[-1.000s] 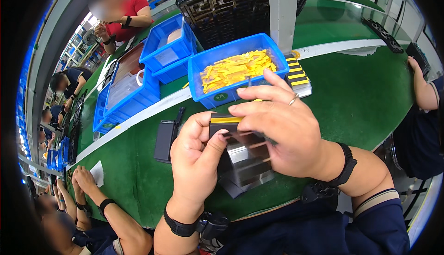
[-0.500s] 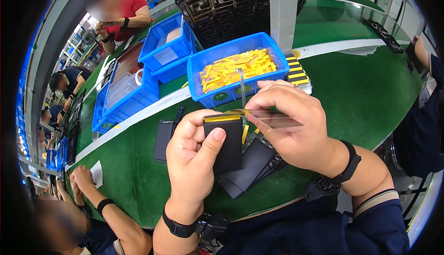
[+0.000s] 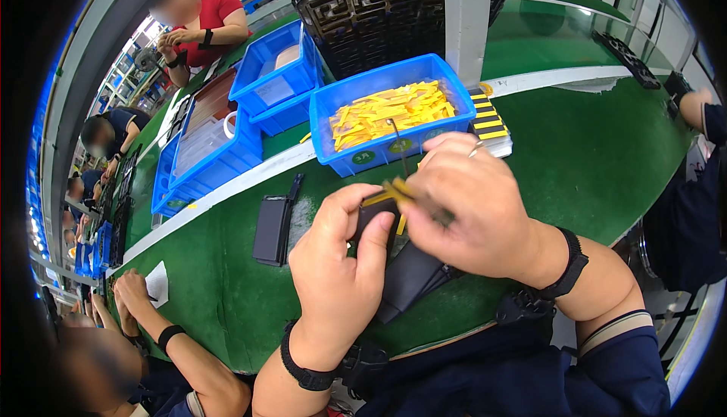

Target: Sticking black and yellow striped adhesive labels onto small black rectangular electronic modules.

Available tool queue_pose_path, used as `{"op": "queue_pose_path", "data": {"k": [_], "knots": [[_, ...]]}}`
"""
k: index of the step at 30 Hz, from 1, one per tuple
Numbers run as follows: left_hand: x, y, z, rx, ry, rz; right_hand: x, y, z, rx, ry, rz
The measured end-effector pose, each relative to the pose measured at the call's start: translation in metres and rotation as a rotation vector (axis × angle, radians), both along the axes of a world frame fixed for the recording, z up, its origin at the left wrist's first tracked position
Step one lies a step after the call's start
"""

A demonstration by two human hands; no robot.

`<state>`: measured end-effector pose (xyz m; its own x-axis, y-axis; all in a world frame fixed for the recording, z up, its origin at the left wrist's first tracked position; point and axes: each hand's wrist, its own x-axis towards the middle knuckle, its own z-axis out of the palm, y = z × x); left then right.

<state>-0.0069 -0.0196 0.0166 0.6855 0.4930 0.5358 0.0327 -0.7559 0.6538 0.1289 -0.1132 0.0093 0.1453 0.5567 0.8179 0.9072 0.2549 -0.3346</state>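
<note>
My left hand point(image 3: 337, 262) is closed round a flat black rectangular block point(image 3: 372, 211), thumb across its face, a yellow band along its top edge. My right hand point(image 3: 477, 209) pinches a yellow strip point(image 3: 400, 190) at that edge; motion smears the strip and the fingertips. Below my hands several more flat black blocks point(image 3: 413, 275) lie overlapping on the green table point(image 3: 227, 266), partly hidden by my left hand. Another small pile of black blocks point(image 3: 271, 226) rests to the left. Just beyond my hands stands a thin metal rod with a bent tip point(image 3: 392, 123).
A blue bin point(image 3: 322, 144) full of yellow strips point(image 3: 394, 114) stands ahead. More blue bins point(image 3: 254, 141) sit at its left. At its right is a yellow-and-black striped stack point(image 3: 488, 118), beside a grey post point(image 3: 463, 31). Another person's hands point(image 3: 132, 292) work at the lower left.
Both hands have come closer together, and the left has shifted right and tilted the black block. The clear film seen in my right fingers is now a blur beside the yellow strip.
</note>
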Motion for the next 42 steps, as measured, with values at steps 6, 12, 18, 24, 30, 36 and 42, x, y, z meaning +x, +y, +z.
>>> {"op": "queue_pose_path", "data": {"k": [6, 12, 18, 24, 30, 36, 42], "knots": [[0.007, 0.03, -0.019, -0.896, -0.229, -0.163, 0.061, 0.013, -0.016, -0.029, -0.222, -0.451], [0.004, 0.031, -0.02, -0.898, -0.206, -0.202, 0.043, 0.005, -0.007, -0.264, 0.552, -0.149], [0.002, 0.02, -0.013, -0.698, -0.158, -0.227, 0.021, -0.004, 0.008, -0.144, 0.521, 0.041], [0.005, 0.015, -0.014, -0.575, -0.133, -0.215, 0.023, 0.002, -0.002, -0.006, 0.559, 0.058], [0.004, 0.019, -0.019, -0.652, -0.136, -0.226, 0.016, 0.0, 0.005, -0.146, 1.004, 0.23], [0.006, 0.018, -0.022, -0.705, -0.127, -0.233, 0.013, 0.001, 0.001, -0.169, 1.04, 0.202], [0.007, 0.018, -0.021, -0.714, -0.122, -0.237, 0.011, 0.001, -0.003, -0.165, 0.847, 0.128]]}}
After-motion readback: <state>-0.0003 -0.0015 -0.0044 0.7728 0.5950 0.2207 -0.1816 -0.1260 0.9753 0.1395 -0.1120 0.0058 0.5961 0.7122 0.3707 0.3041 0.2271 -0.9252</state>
